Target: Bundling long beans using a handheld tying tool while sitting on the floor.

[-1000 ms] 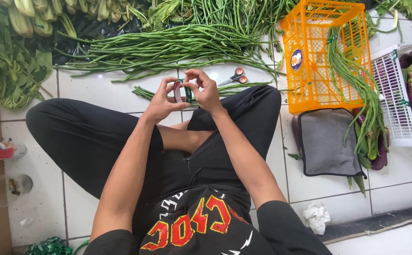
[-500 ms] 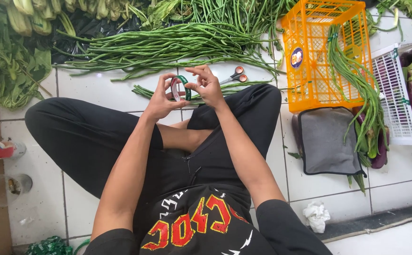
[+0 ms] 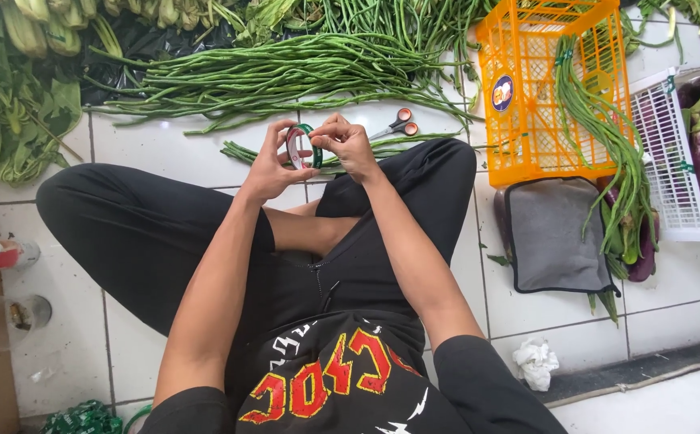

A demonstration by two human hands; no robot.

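Observation:
I sit cross-legged on a white tiled floor. My left hand (image 3: 267, 165) grips a small roll of green tape (image 3: 305, 147) by its rim, held upright above my knees. My right hand (image 3: 348, 143) pinches the same roll from the right side, fingertips at its top edge. Just beyond my hands lies a small bundle of long green beans (image 3: 241, 151) on the tiles. A pair of scissors with orange-red handles (image 3: 396, 125) lies to the right of my hands. A big heap of long beans (image 3: 269, 76) stretches across the floor further away.
An orange plastic crate (image 3: 526, 88) stands at the right with long beans hanging over it. A white basket (image 3: 675, 185) holds aubergines and cucumbers. A grey cloth pad (image 3: 555, 237) lies by my right knee. Leafy greens (image 3: 12, 120) pile at the left; a clear cup (image 3: 8, 321) and crumpled tissue (image 3: 536, 362) sit nearby.
The tape roll has turned in my hands, its open ring now facing me more. My fingers have shifted around its rim. Both hands stay in the same place.

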